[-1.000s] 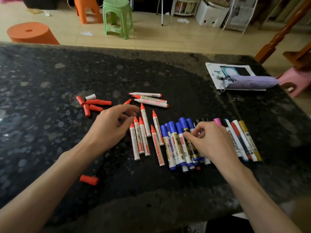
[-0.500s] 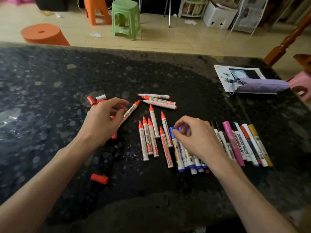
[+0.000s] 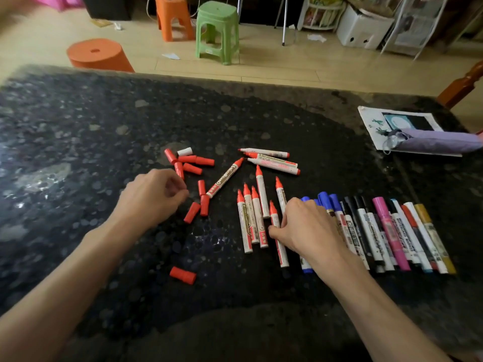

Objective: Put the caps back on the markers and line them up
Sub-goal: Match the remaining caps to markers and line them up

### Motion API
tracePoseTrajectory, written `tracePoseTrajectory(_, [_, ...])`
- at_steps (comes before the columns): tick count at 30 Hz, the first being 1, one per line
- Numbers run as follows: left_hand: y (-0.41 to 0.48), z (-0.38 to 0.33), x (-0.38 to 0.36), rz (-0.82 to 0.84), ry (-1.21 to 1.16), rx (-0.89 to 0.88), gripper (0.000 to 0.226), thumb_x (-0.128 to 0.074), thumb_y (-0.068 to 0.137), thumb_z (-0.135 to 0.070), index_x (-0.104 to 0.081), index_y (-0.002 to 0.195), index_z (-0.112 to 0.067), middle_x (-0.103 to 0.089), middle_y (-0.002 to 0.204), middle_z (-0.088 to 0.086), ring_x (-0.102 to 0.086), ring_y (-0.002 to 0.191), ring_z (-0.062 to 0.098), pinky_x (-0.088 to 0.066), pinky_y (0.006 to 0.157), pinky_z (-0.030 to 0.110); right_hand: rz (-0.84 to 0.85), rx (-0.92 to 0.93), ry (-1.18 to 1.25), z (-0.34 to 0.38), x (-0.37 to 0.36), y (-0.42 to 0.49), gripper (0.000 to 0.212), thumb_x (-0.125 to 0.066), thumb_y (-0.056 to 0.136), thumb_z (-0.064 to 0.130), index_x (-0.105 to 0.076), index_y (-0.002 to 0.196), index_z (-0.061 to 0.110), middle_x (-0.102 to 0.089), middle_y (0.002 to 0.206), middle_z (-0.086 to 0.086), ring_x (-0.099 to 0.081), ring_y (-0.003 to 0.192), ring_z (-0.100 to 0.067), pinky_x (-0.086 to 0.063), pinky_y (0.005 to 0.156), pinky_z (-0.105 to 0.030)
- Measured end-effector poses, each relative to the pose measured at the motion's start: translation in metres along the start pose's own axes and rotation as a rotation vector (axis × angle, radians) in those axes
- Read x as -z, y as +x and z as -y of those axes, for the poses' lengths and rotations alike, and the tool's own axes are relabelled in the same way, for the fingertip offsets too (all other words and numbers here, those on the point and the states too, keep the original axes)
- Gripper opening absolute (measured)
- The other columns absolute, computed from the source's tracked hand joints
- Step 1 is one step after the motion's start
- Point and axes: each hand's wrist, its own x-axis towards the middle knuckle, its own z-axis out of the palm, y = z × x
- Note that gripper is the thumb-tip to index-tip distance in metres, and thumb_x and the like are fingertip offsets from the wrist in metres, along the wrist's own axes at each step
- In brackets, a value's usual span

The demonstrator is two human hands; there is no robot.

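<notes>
Left grip (image 3: 154,197) hovers low over the table (image 3: 78,126), fingers curled in; can't tell if it pinches anything. The red caps (image 3: 190,163) lie just beyond its fingertips, and three more caps (image 3: 202,202) lie just to its right, between it and the red markers (image 3: 251,218). So the left grip is the nearer one for a cap pick. A lone cap (image 3: 183,275) sits nearer the person, apart from the rest, and a white cap (image 3: 184,151) touches the far cluster. A slanted marker (image 3: 224,177) is uncapped, long axis near-left to far-right, tip pointing away and butt end beside the loose caps. The red markers are uncapped, roughly parallel, tips away. Three more (image 3: 271,162) lie crosswise behind them. Right grip (image 3: 308,228) presses down on the left end of the capped row (image 3: 379,231), fingers spread over the blue ones, thumb touching the nearest red marker, clamped on nothing. The row runs rightward, bodies side by side with caps away. Likely step: cap the reds, then slide them up to the row. A purple bundle (image 3: 439,142) on a sheet (image 3: 371,121) lies far right, contents unseen; no container holds markers.
</notes>
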Motion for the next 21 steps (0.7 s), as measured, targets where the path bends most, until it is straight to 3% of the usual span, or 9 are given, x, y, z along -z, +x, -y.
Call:
tracePoseTrajectory(4, [-0.003, 0.002, -0.003, 0.207, 0.163, 0.048, 0.036, -0.080, 0.071, -0.067, -0.064, 0.087, -0.039, -0.063, 0.086, -0.021, -0.062, 0.089, 0.008, -0.048, 0.073, 0.031, -0.070, -0.027, 0.116, -0.003, 0.007, -0.005, 0.032, -0.074, 0.086, 0.051, -0.067, 0.079, 0.021, -0.065, 0.075, 0.003, -0.062, 0.079, -0.014, -0.045, 0.062, -0.031])
tracePoseTrajectory(8, [-0.004, 0.002, -0.008, 0.192, 0.204, 0.011, 0.025, -0.080, 0.078, -0.056, -0.066, 0.091, -0.039, -0.063, 0.085, -0.022, -0.065, 0.097, 0.011, -0.043, 0.071, 0.030, -0.196, 0.079, 0.202, -0.003, 0.014, -0.011, 0.027, -0.068, 0.085, 0.055, -0.059, 0.082, 0.030, -0.062, 0.078, 0.012, -0.059, 0.084, -0.012, -0.052, 0.071, -0.034])
tracePoseTrajectory(11, [-0.004, -0.002, -0.001, 0.128, 0.082, -0.040, 0.017, -0.080, 0.082, -0.047, -0.067, 0.089, -0.038, -0.066, 0.085, -0.019, -0.067, 0.094, 0.011, -0.047, 0.079, 0.030, -0.209, 0.182, 0.322, -0.002, 0.017, -0.013, 0.023, -0.069, 0.086, 0.052, -0.056, 0.085, 0.033, -0.063, 0.082, 0.017, -0.057, 0.087, -0.008, -0.048, 0.075, -0.030])
tracePoseTrajectory(15, [-0.008, -0.013, -0.001, 0.142, -0.271, -0.167, 0.017, -0.084, 0.081, -0.037, -0.071, 0.092, -0.034, -0.075, 0.087, -0.012, -0.073, 0.073, 0.004, -0.060, 0.083, 0.040, -0.217, 0.392, 0.503, -0.003, 0.017, -0.012, 0.013, -0.069, 0.093, 0.043, -0.059, 0.097, 0.036, -0.069, 0.083, 0.014, -0.067, 0.077, -0.002, -0.058, 0.074, -0.033])
tracePoseTrajectory(18, [-0.008, -0.021, -0.003, 0.151, -0.422, -0.239, 0.014, -0.079, 0.087, -0.030, -0.074, 0.099, -0.033, -0.075, 0.094, -0.009, -0.074, 0.081, 0.010, -0.062, 0.084, 0.043, -0.244, 0.529, 0.464, -0.004, 0.013, -0.008, 0.014, -0.060, 0.102, 0.040, -0.061, 0.116, 0.042, -0.060, 0.099, 0.015, -0.061, 0.092, -0.001, -0.055, 0.081, -0.032])
tracePoseTrajectory(21, [-0.006, -0.023, -0.003, 0.125, -0.460, -0.268, 0.012, -0.076, 0.090, -0.028, -0.075, 0.101, -0.032, -0.074, 0.095, -0.007, -0.073, 0.086, 0.010, -0.061, 0.084, 0.035, -0.321, 0.540, 0.423, -0.010, 0.010, -0.002, 0.020, -0.058, 0.104, 0.039, -0.061, 0.123, 0.041, -0.054, 0.105, 0.014, -0.057, 0.098, -0.002, -0.053, 0.085, -0.033])
